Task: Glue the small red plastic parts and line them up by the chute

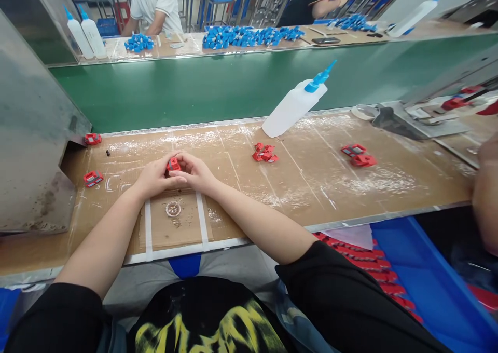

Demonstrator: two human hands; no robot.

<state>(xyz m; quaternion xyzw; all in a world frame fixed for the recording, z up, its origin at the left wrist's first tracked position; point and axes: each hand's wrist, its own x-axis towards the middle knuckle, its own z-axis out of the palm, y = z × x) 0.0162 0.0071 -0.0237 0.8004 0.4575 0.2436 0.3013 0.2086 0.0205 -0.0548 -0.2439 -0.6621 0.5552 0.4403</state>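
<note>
My left hand (154,178) and my right hand (196,171) meet over the cardboard-covered bench (311,187), fingers pinched together on one small red plastic part (173,164). Just below them a small clear ring-shaped piece (173,208) lies inside a white-taped rectangle (148,228). Loose red parts lie nearby: two at the left (93,178) (93,138), a small heap in the middle (265,153), and another pair to the right (358,155).
A white squeeze bottle with a blue nozzle (295,104) leans on the bench's far edge beside the green conveyor belt (218,88). A grey metal housing (31,135) stands at left. A blue bin with rows of red parts (373,270) sits at lower right. Other people work across the belt among blue parts (249,35).
</note>
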